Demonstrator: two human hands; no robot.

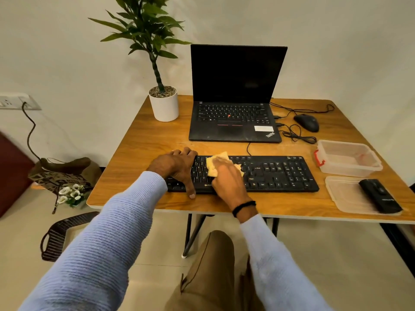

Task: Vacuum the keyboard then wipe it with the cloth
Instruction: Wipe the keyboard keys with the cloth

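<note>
Now: keyboard (276,173) on counter (146,140), at 6 o'clock of laptop (233,122). Left hand (177,167) grips its 9 o'clock end, fingers (187,151) curled over far edge. Right hand (226,179) presses yellow cloth (212,164) on left-centre keys, fingers seemingly bunched round it. Vacuum (379,195) at 4 o'clock.

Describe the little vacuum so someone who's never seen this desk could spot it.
On the wooden table, go to the near right corner, where a clear plastic lid lies. The vacuum is the black block on that lid, boxier than the rounded mouse farther back.
</note>
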